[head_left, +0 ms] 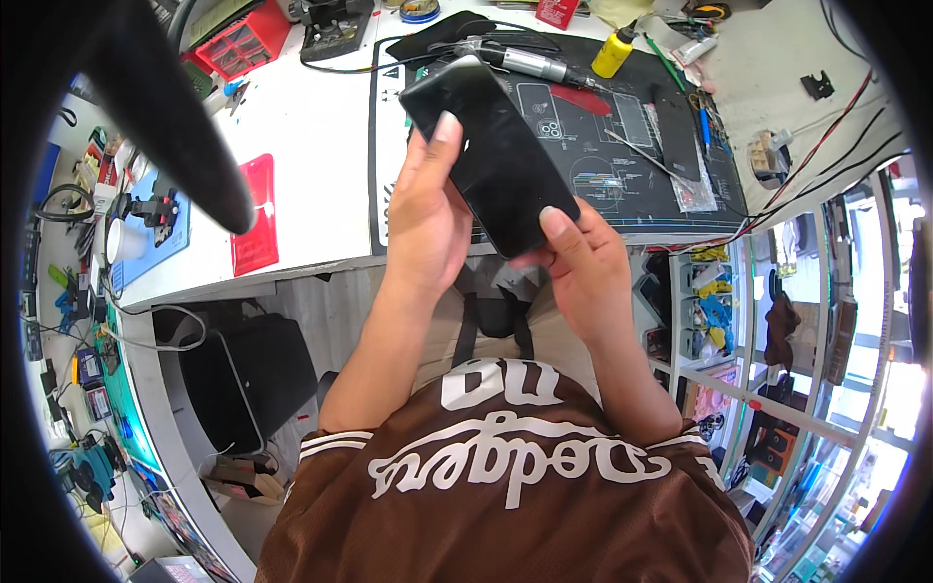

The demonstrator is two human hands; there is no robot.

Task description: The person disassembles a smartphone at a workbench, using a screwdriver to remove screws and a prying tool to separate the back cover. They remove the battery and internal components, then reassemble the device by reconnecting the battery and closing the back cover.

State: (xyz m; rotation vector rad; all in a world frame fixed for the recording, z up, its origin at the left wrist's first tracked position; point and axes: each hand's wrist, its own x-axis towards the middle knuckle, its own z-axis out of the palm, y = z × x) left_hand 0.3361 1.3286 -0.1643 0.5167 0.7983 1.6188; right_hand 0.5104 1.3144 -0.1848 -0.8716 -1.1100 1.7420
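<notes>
A black smartphone [503,160] with a dark screen is held tilted above the near edge of the workbench. My left hand [428,209] grips its left long side, the thumb lying on the front near the upper end. My right hand [586,257] holds the lower right corner, its thumb on the glass and the other fingers partly hidden behind. Beneath and beyond the phone lies a black printed work mat [544,209]. On that mat are a silver pen-shaped power tool [525,63], a yellow bottle [613,52] and a thin metal tool [641,151].
A red tray [256,219] lies on the white bench at left, near a blue mat [160,228]. A red drawer box [243,44] stands at the back left. A dark blurred arm [165,117] crosses the upper left. Cables [826,160] run along the right; a black chair [248,379] stands below.
</notes>
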